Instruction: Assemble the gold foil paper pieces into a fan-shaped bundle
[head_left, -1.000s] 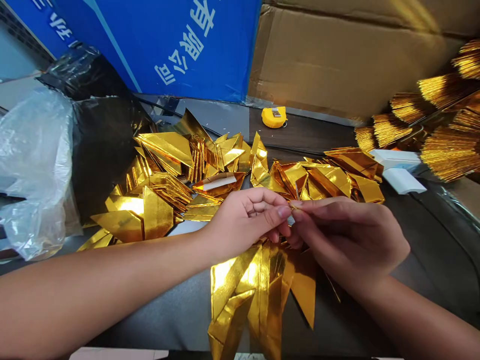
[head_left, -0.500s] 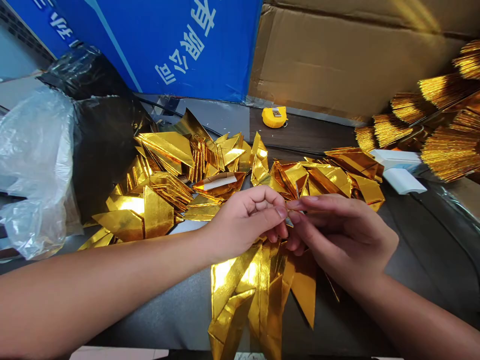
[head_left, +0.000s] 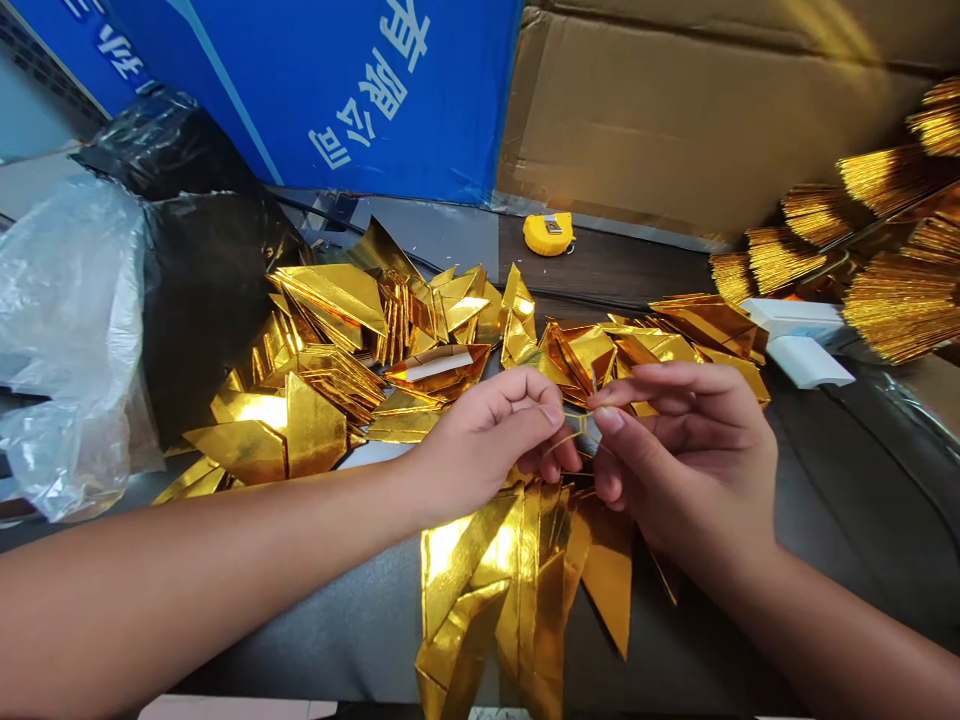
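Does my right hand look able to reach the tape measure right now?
Probably yes, though your right hand is holding a thin strand; gold pieces lie between it and the tape measure, but the way over them looks free.

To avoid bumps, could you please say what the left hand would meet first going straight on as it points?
The left hand would probably meet the right hand, though depth is unclear.

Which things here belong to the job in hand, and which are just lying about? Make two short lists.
Seemingly part of the job:
yellow string, between left hand and right hand
folded gold paper below the hands
gold pile behind them

Probably just lying about:
tape measure
clear plastic bag
cardboard
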